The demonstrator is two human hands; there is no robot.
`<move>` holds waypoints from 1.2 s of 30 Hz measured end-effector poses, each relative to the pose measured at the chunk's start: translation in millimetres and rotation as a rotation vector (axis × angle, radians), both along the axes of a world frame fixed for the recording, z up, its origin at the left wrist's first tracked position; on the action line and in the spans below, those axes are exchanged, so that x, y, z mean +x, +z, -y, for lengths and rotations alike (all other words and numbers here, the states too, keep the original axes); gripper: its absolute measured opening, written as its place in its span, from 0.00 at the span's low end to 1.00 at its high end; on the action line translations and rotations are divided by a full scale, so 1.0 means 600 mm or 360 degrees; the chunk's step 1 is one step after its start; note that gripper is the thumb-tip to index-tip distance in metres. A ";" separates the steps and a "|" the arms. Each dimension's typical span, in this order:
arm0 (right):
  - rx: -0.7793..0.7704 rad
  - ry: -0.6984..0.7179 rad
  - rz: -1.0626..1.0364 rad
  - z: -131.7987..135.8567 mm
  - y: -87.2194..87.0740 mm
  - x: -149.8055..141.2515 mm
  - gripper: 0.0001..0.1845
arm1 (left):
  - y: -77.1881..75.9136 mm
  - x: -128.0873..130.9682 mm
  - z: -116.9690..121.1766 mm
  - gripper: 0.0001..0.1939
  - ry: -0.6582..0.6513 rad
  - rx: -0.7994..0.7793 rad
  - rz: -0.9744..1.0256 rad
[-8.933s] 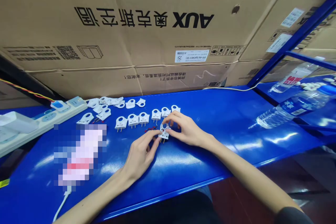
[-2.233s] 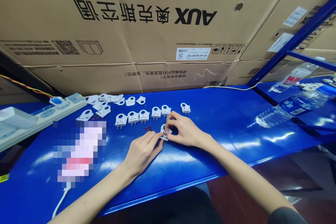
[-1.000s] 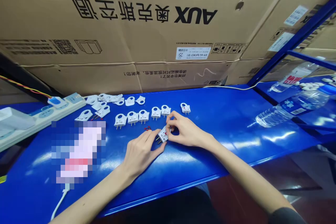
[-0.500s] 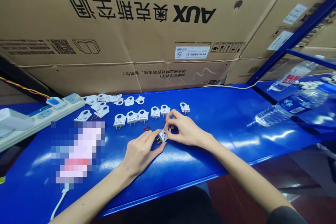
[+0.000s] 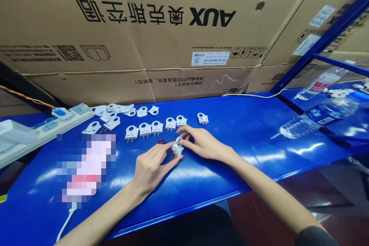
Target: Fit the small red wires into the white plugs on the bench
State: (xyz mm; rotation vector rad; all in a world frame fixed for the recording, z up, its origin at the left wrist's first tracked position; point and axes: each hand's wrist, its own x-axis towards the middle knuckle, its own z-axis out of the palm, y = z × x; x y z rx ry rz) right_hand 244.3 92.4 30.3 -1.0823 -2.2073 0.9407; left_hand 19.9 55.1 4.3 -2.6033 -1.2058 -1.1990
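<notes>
Left hand [image 5: 148, 167] fingers pinch a white two-pin plug [image 5: 178, 149], prongs toward near left. Right hand [image 5: 204, 142] fingers parted at its ring end, thumb touching; can't tell if gripping. Red-and-black bits [image 5: 162, 142] just left, on blue surface [image 5: 245, 123]. Farther: five ring-topped plugs [image 5: 157, 127] in a row, lone plug [image 5: 203, 118] right. Power strip [image 5: 53, 126] far left, blue-labelled bottle [image 5: 323, 117] right, AUX carton [image 5: 173, 46] behind.

Place: apparently a small assembly workshop. A blue metal worktop [image 5: 242, 123] with a blue frame [image 5: 334, 34] stands before a large, upside-down AUX carton [image 5: 167, 48]; it carries white two-pin plug pieces [image 5: 132, 135] and a power strip [image 5: 49, 126].
</notes>
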 end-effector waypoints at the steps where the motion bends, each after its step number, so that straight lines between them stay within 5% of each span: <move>1: -0.0054 0.0017 -0.0033 0.000 -0.001 -0.001 0.15 | 0.002 0.000 0.000 0.15 -0.0002 -0.0006 0.0004; 14: -0.0107 -0.0089 -0.0247 0.001 0.000 -0.017 0.09 | -0.011 0.001 -0.003 0.23 0.0142 -0.0089 0.0084; 22: -0.0189 -0.0143 -0.0251 0.001 0.002 -0.015 0.12 | -0.006 0.002 -0.003 0.18 0.0195 -0.0209 -0.0116; 28: 0.0029 -0.0181 -0.0120 -0.005 0.002 -0.011 0.12 | -0.009 0.002 -0.004 0.26 0.0166 -0.0141 -0.0106; 36: 0.0129 -0.0254 0.0313 -0.022 -0.010 0.016 0.15 | -0.005 0.005 -0.004 0.18 0.0049 -0.0090 -0.0172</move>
